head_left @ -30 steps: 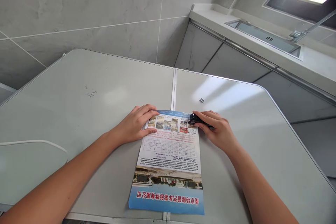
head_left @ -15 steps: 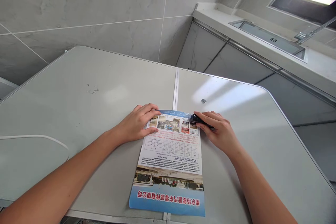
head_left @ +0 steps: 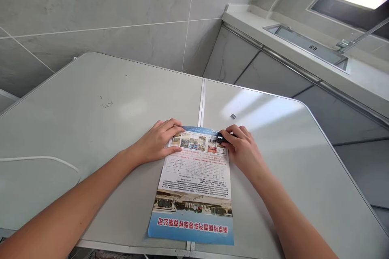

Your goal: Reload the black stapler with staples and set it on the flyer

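A printed flyer (head_left: 194,182) with photos, a table of text and a blue band with red characters lies on the table, its print upside down to me. My left hand (head_left: 159,141) grips its far left corner, fingers over the far edge and thumb on the printed face. A black stapler (head_left: 224,136) is in my right hand (head_left: 243,145), its nose over the far right part of the flyer. Several thin silvery staples (head_left: 214,132) show beside the nose. My right fingers cover most of the stapler's body.
Two short dark strips (head_left: 233,116) lie on the folding table (head_left: 152,85) beyond the flyer. Small grey marks or bits (head_left: 105,102) are at left. A white cable (head_left: 42,158) runs in from the left edge. A counter with a sink (head_left: 306,46) stands at the right.
My right hand has closed further down on the stapler, and its thumb has come nearer the nose. The left hand keeps its hold. The whole view has shifted slightly.
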{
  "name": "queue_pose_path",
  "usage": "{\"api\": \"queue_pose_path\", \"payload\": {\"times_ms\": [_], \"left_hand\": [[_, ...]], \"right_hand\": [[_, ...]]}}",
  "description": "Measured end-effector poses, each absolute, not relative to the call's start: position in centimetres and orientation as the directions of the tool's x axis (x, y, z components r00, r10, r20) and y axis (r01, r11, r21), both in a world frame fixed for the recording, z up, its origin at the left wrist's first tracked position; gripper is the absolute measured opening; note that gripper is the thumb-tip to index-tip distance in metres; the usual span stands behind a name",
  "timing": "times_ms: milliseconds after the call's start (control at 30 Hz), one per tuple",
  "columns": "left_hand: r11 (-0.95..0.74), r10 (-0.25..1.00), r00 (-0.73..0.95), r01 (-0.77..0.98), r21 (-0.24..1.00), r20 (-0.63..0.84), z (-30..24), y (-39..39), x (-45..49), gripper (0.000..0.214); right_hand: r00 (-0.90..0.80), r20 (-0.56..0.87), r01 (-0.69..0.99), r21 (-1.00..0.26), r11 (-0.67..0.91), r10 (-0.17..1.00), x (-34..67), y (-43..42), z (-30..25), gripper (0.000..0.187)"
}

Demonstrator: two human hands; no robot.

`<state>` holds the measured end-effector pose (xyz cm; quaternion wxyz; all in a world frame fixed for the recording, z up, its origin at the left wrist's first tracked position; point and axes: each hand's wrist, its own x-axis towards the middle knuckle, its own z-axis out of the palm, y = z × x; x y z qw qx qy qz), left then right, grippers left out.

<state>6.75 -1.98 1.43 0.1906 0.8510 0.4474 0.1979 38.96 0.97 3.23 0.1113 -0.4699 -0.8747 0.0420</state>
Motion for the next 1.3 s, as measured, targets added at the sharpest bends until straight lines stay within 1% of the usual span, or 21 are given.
{"api": "queue_pose_path", "payload": {"times_ms": [100, 167, 233, 333, 400, 500, 600, 700, 767, 833, 900, 933, 1000, 1067, 1100, 1167, 1233, 1300], "left_hand": [[-0.516, 0.843, 0.514, 0.689, 0.51, 0.16, 1.4, -2.0, 6.7, 0.044], [-0.508, 0.849, 0.505, 0.695, 0.509, 0.157, 1.4, -2.0, 6.7, 0.044], [-0.502, 0.852, 0.501, 0.7, 0.508, 0.153, 1.4, -2.0, 6.7, 0.044], [-0.486, 0.86, 0.491, 0.709, 0.511, 0.138, 1.5, -2.0, 6.6, 0.044], [-0.471, 0.868, 0.479, 0.713, 0.52, 0.13, 1.5, -2.0, 6.6, 0.044], [-0.465, 0.87, 0.477, 0.709, 0.531, 0.126, 1.6, -1.9, 6.6, 0.043], [-0.474, 0.865, 0.483, 0.703, 0.53, 0.133, 1.7, -1.8, 6.7, 0.043], [-0.478, 0.866, 0.48, 0.707, 0.522, 0.143, 1.8, -1.8, 6.7, 0.043], [-0.479, 0.867, 0.478, 0.718, 0.505, 0.144, 1.8, -1.7, 6.7, 0.042], [-0.482, 0.867, 0.477, 0.727, 0.489, 0.144, 1.8, -1.7, 6.7, 0.042], [-0.478, 0.869, 0.476, 0.732, 0.485, 0.138, 1.7, -1.7, 6.7, 0.041], [-0.475, 0.87, 0.475, 0.733, 0.487, 0.133, 1.7, -1.7, 6.7, 0.041], [-0.472, 0.871, 0.475, 0.733, 0.491, 0.127, 1.7, -1.7, 6.7, 0.04], [-0.476, 0.868, 0.479, 0.729, 0.492, 0.131, 1.6, -1.7, 6.7, 0.039], [-0.478, 0.867, 0.479, 0.727, 0.493, 0.134, 1.5, -1.7, 6.7, 0.039], [-0.474, 0.869, 0.476, 0.725, 0.5, 0.135, 1.5, -1.6, 6.7, 0.04], [-0.457, 0.877, 0.465, 0.724, 0.516, 0.124, 1.6, -1.5, 6.6, 0.04], [-0.419, 0.894, 0.434, 0.722, 0.55, 0.112, 1.7, -1.4, 6.6, 0.039]], "right_hand": [[-0.539, 0.136, 0.826, -0.109, 0.553, 0.831, 38.4, 0.7, 3.1, 0.031], [-0.532, 0.16, 0.83, -0.097, 0.55, 0.831, 38.3, 0.5, 3.1, 0.031], [-0.522, 0.204, 0.816, -0.162, 0.554, 0.828, 38.6, 0.5, 3.3, 0.031], [-0.484, 0.28, 0.755, -0.346, 0.557, 0.829, 39.8, 0.6, 4.0, 0.027], [-0.455, 0.302, 0.723, -0.423, 0.546, 0.837, 40.8, 0.7, 4.6, 0.024], [-0.459, 0.236, 0.738, -0.436, 0.515, 0.857, 42.4, 1.1, 5.4, 0.022], [-0.467, 0.123, 0.777, -0.416, 0.473, 0.876, 43.9, 1.7, 6.0, 0.022], [-0.483, 0.012, 0.798, -0.405, 0.446, 0.876, 45.1, 2.1, 6.2, 0.017], [-0.456, -0.023, 0.823, -0.392, 0.411, 0.89, 45.6, 2.2, 6.1, 0.013], [-0.375, -0.023, 0.87, -0.355, 0.343, 0.927, 45.9, 2.3, 6.0, 0.013], [-0.264, 0.019, 0.923, -0.286, 0.259, 0.964, 45.9, 2.2, 5.9, 0.015], [-0.211, 0.063, 0.945, -0.243, 0.22, 0.975, 45.8, 2.1, 6.0, 0.015], [-0.136, 0.188, 0.971, -0.17, 0.168, 0.973, 45.4, 1.8, 6.2, 0.015], [-0.109, 0.322, 0.973, -0.16, 0.167, 0.941, 44.7, 1.4, 6.7, 0.015], [-0.114, 0.369, 0.962, -0.189, 0.195, 0.922, 44.2, 1.1, 6.9, 0.015], [-0.158, 0.412, 0.905, -0.303, 0.299, 0.897, 42.8, 0.5, 7.2, 0.015], [-0.256, 0.384, 0.796, -0.437, 0.419, 0.887, 41.0, -0.4, 7.1, 0.015], [-0.387, 0.326, 0.678, -0.533, 0.506, 0.862, 39.2, -1.5, 6.6, 0.016]]}}
